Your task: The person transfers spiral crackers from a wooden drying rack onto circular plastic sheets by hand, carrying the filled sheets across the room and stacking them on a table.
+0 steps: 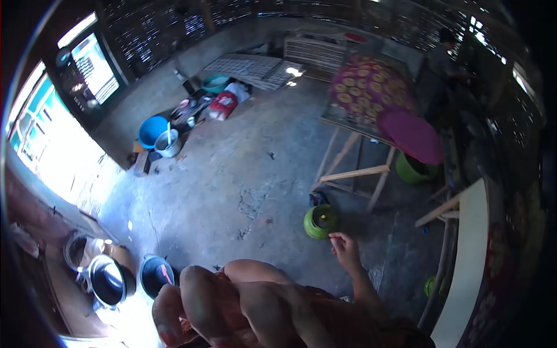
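Close to the camera, my left hand (249,307) fills the bottom middle. Its fingers are curled, and whatever they may hold is hidden. Farther right, my right hand (346,250) reaches forward with thumb and finger pinched together. Anything between those fingertips is too small to make out. Just beyond them a small green gas cylinder (317,228) stands on the concrete floor (232,174). It has a dark round top with a yellow spot in the middle. From this angle I cannot tell whether my fingers touch it. A small dark item (318,199) lies behind the cylinder.
A wooden-legged table (355,170) bears a patterned cloth (371,87) and a pink round tray (411,136). Behind it is a person (445,64). A blue basin (153,131) and a pot (168,144) sit by the wall. Dark buckets (155,274) stand lower left.
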The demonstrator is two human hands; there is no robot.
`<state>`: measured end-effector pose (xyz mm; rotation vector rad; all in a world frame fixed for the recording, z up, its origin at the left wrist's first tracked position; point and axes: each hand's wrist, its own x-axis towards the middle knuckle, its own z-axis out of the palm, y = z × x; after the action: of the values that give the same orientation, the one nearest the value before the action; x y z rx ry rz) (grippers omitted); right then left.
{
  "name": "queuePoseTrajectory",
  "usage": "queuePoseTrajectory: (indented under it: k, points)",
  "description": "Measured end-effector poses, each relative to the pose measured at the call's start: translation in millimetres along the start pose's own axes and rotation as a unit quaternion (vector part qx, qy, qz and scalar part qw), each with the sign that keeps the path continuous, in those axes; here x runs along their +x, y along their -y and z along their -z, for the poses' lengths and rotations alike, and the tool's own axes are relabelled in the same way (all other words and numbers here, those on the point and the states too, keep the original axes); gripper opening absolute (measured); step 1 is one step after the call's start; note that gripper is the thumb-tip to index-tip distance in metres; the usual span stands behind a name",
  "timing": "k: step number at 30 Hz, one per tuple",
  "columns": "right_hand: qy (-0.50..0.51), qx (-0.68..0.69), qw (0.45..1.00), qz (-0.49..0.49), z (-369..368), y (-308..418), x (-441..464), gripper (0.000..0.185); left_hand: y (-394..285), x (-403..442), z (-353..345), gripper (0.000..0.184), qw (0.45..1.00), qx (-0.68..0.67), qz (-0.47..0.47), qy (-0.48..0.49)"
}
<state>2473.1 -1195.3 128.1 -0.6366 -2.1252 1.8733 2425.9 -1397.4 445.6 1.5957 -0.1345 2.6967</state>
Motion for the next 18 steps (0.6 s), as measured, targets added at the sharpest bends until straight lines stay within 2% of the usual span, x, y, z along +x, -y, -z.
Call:
queuePoseTrajectory:
  k: [1,2,4,7,8,10,11,13,14,16,17,18]
  points:
    - [0.015,-0.004,1.000,-0.001,-23,11,15,0.012,-13,9,7,0.043,0.997,0.070,-0.020,-0.038]
    - [0.055,-0.034,0.997,0.035,-45,24,28,0.012,-27,17,20,0.043,0.996,0.081,-0.025,-0.040]
    - [0.098,-0.066,0.989,0.085,-89,44,50,0.013,-54,33,50,0.043,0.998,0.044,-0.007,0.038]
    - [0.127,-0.083,0.981,0.125,-125,60,78,0.013,-74,52,82,0.043,0.998,0.042,-0.039,0.020]
    - [0.144,-0.077,0.980,0.111,-132,56,89,0.013,-82,55,93,0.043,0.998,0.031,-0.042,0.020]
    - [0.173,-0.081,0.979,0.072,-138,49,113,0.013,-98,55,115,0.047,0.982,0.179,-0.023,-0.049]
    - [0.156,-0.085,0.981,0.077,-137,48,128,0.013,-99,56,128,0.047,0.985,0.163,-0.022,-0.043]
    - [0.140,-0.068,0.985,0.077,-128,45,165,0.013,-91,64,161,0.030,0.931,0.327,-0.004,-0.160]
    - [0.107,-0.046,0.992,0.050,-121,48,186,0.014,-80,66,198,0.038,0.942,0.313,-0.031,-0.113]
    - [0.045,-0.006,0.998,0.046,-94,63,232,0.015,-53,71,281,0.042,0.932,0.360,-0.029,-0.044]
    - [0.004,0.031,0.999,0.036,-79,74,256,0.016,-42,78,317,0.040,0.907,0.420,-0.002,-0.020]
    - [-0.028,0.018,0.998,0.059,-63,82,282,0.019,-33,78,353,0.039,0.881,0.470,0.047,-0.034]
